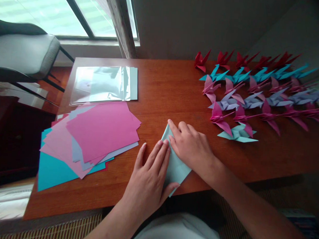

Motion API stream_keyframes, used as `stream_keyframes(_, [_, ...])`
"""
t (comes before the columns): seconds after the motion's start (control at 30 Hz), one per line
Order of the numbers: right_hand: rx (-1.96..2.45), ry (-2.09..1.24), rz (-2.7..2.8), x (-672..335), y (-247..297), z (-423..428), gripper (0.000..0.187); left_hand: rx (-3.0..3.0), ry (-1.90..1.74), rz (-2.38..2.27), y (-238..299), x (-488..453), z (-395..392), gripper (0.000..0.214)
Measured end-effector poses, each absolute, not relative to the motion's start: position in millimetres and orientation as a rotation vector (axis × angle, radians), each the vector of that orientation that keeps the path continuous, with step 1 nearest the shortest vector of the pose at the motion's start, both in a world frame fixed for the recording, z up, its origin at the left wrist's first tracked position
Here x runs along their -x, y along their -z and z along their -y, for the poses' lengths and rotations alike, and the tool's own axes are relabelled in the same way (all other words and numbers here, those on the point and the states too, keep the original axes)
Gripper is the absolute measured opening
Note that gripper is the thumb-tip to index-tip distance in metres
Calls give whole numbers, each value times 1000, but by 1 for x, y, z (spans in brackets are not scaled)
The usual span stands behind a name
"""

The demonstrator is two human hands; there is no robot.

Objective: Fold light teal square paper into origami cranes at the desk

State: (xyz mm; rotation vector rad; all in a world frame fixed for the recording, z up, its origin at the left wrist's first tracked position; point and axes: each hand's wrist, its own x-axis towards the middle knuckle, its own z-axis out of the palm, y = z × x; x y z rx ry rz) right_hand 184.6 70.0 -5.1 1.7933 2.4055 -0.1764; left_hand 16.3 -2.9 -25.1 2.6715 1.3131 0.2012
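A folded sheet of pale mint origami paper (177, 169) lies near the table's front edge, one pointed corner away from me. My left hand (152, 171) rests flat on its left side, fingers stretched out and thumb spread over the lower part. With my right hand (194, 145) I press near the far tip. Its index finger reaches to the point, the thumb sits apart from it, and the other fingers are bent. The hands cover much of the paper, so its folds are partly hidden. Right of my right hand sits a mint paper crane (238, 132).
Rows of paper cranes in red (201, 61), turquoise (239, 75), pink (209, 87), lavender (228, 101) and magenta (218, 116) stand at the right. Coloured paper sheets (106, 130) are fanned out at the left, below a clear plastic packet (105, 84). A chair (23, 55) stands beyond the table (163, 88).
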Motion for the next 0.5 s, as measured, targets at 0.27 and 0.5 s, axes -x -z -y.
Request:
stream_keyframes(0.27, [-1742, 136, -2440, -188, 7, -67, 55, -2664, -184, -1328, 23, -17, 4, 78])
stream_keyframes(0.5, [-1698, 86, -2491, -190, 9, -64, 52, -2664, -165, -1331, 22, -18, 3, 79])
